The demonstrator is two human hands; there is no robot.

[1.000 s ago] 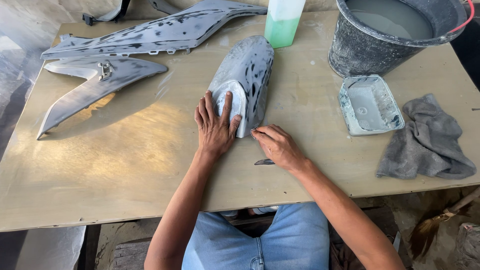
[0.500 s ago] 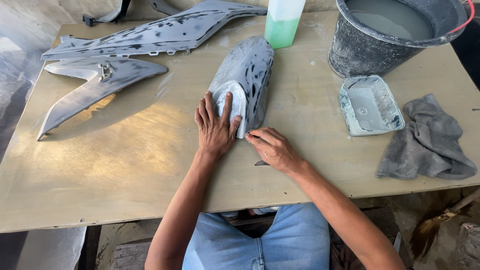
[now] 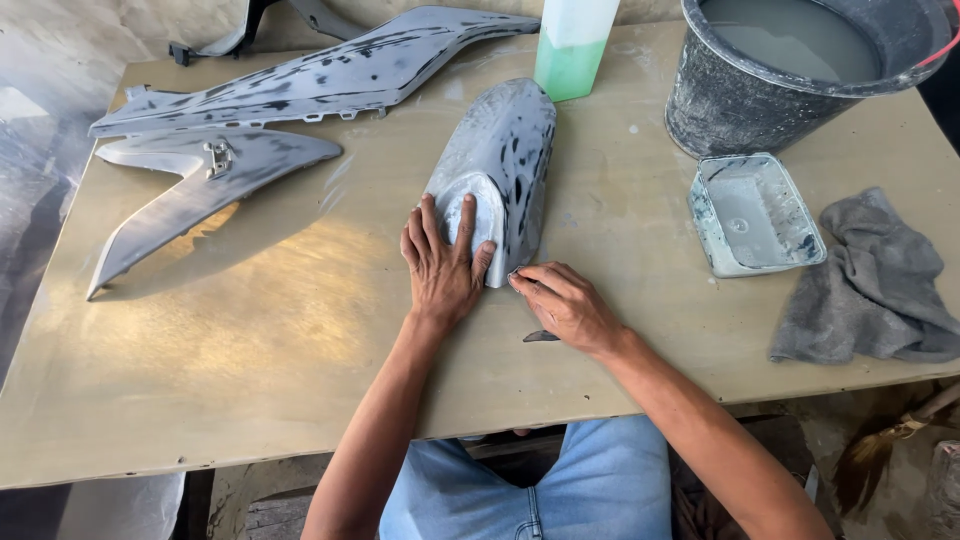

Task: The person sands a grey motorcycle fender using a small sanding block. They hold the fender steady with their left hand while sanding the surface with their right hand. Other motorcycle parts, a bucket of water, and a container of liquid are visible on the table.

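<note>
A grey curved fender panel (image 3: 500,150) with dark sanded patches lies on the wooden table (image 3: 250,340). My left hand (image 3: 443,262) rests flat on its near end, fingers spread, pressing it down. My right hand (image 3: 562,303) sits just right of that end, fingers pinched on a small piece of sandpaper held against the panel's lower right edge. A dark corner of the sandpaper (image 3: 541,337) shows under the palm.
Two long grey body panels (image 3: 300,75) (image 3: 190,190) lie at the back left. A green-and-white bottle (image 3: 575,45), a dark bucket of cloudy water (image 3: 790,70), a shallow plastic tray (image 3: 752,212) and a grey rag (image 3: 875,285) stand to the right.
My right hand has made small rubbing strokes along the panel's lower edge. The camera view has shifted slightly. My left hand has stayed pressed on the panel.
</note>
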